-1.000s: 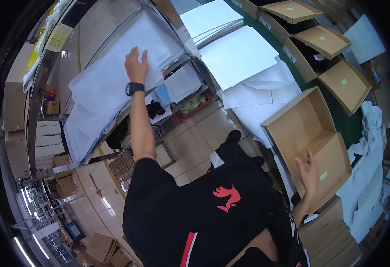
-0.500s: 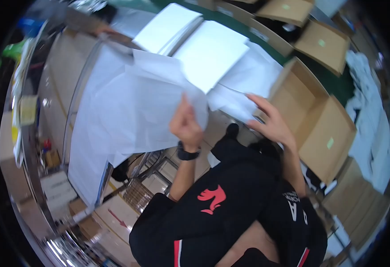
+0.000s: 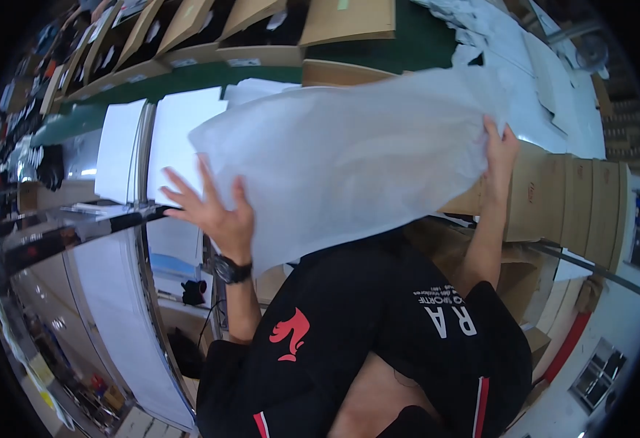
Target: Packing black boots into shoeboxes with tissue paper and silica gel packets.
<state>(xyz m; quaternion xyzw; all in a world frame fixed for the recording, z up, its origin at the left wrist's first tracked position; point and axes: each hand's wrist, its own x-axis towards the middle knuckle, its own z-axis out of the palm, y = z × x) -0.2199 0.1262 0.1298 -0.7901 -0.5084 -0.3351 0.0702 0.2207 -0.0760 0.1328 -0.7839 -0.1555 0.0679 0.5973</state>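
A large sheet of thin white tissue paper (image 3: 356,157) spans the space in front of me, bowed and slightly see-through. My right hand (image 3: 501,157) pinches its right end between thumb and fingers. At the sheet's left edge, my left hand (image 3: 217,219) has its fingers spread wide and grips nothing; whether it touches the paper I cannot tell. Behind the sheet shows the rim of a brown cardboard box (image 3: 345,74), its inside mostly hidden by the paper.
Stacks of white sheets (image 3: 185,135) lie left of the tissue paper. Open cardboard boxes (image 3: 261,55) with dark contents line the green table (image 3: 418,36) at the back. To the right stand flat brown cartons (image 3: 546,193) and crumpled white paper (image 3: 473,33). A metal rail (image 3: 64,241) runs at left.
My view has swung to the right. The tissue paper now stretches across in front of me over the box, with my right hand on its end. My left hand has opened out.
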